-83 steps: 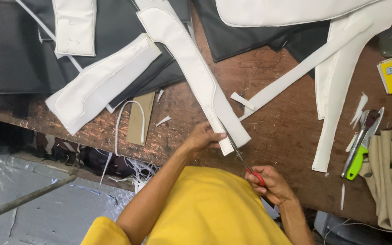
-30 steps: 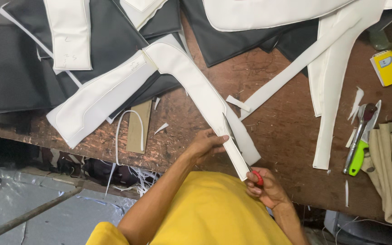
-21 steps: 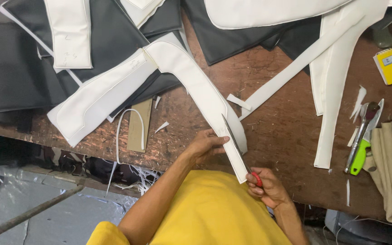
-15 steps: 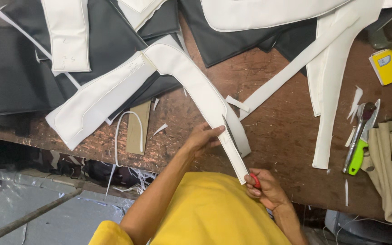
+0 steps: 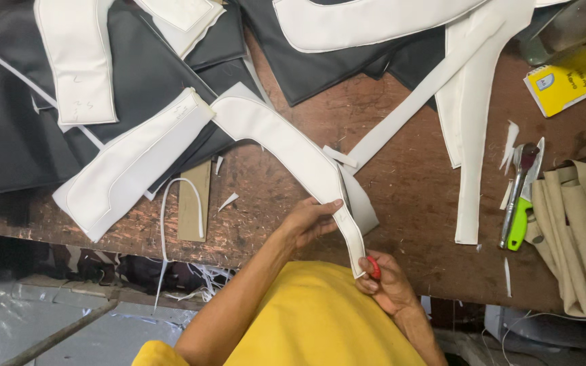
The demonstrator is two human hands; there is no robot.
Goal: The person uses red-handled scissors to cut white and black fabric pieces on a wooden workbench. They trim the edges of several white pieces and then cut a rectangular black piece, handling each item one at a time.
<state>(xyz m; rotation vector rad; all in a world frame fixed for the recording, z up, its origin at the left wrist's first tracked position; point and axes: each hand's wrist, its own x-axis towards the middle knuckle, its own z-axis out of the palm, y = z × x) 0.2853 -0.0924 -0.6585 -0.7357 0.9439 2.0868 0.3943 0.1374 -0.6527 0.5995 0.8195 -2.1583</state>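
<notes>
My left hand point(image 5: 310, 220) pinches the edge of a long curved white leather strip point(image 5: 286, 146) near its lower end, at the front of the wooden table point(image 5: 408, 196). My right hand point(image 5: 382, 283) is closed around a small red-handled tool point(image 5: 373, 266), probably scissors, at the strip's bottom tip; its blade is hidden behind the strip. The strip runs up and to the left onto black leather panels point(image 5: 137, 74).
More white leather pieces point(image 5: 123, 166) and strips point(image 5: 473, 129) lie across the table. A green-handled knife point(image 5: 520, 217) and a metal tool lie at right beside beige fabric point(image 5: 581, 230). A yellow notepad point(image 5: 564, 81) sits at far right. White scraps dot the wood.
The strip's lower end has been drawn closer to me and now hangs over the table edge. My right hand has shifted to the strip's tip; my left hand has slid along its edge.
</notes>
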